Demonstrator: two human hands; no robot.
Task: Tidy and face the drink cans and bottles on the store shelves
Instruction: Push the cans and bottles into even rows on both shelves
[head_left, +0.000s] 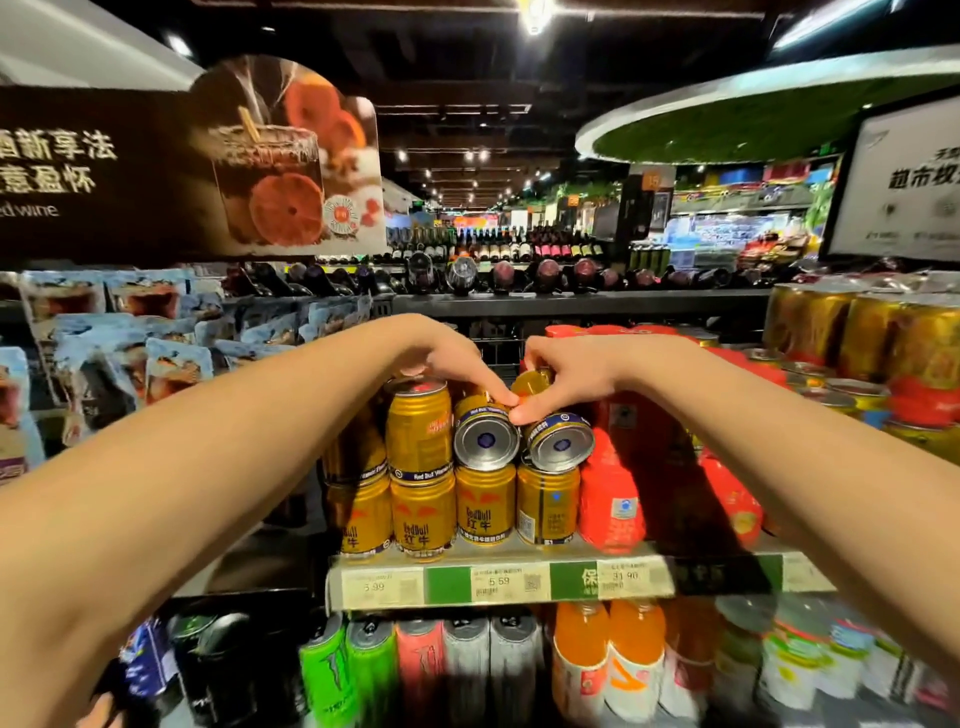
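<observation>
Both bare arms reach forward over a shelf of gold cans. The left hand comes in from the left with its fingers curled down over the top tier; its forefinger lies on a tipped can that rests on its side with its silver base facing the camera. The right hand comes in from the right, fingers closed round a small gold can held up behind the stack, while its thumb presses down beside the left forefinger, just above a second tipped can, also base-out. The two fingertips touch or nearly touch between the two tipped cans.

Just left of the tipped pair stands an upright can on the top tier, directly under the left hand's knuckles. Below them runs a front row of upright cans, labels facing out, standing at the shelf edge above the price tags.

Right of the cans, red packs fill the shelf beneath the right forearm. On the shelf below are tall cans in green, pink and grey, and orange bottles. Wrapped gold multipacks sit at the far right, snack bags at the left, and wine bottles lie on the rack behind.
</observation>
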